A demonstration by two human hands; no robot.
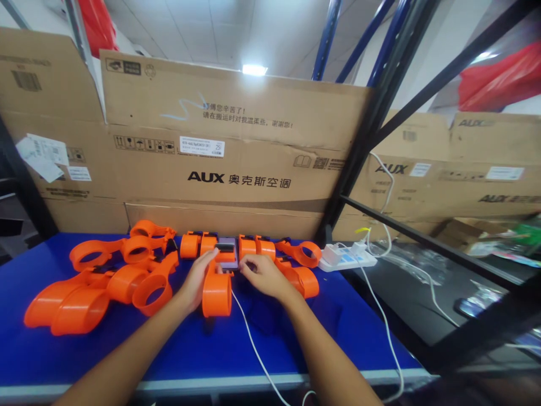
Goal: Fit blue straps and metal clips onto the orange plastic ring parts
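Note:
A small grey-purple device sits at the back of the blue table between orange plastic ring-shaped parts. My left hand rests on an orange cylindrical part, fingers stretched toward the device's left edge. My right hand is at the device's right edge with fingers curled in a pinch; what they hold is hidden. A white cable runs from under my hands toward the table's front edge.
Several orange ring parts lie on the left of the table, more at the right. A white power strip with chargers sits at the back right. Large cardboard boxes stand behind. Black shelf frame at right.

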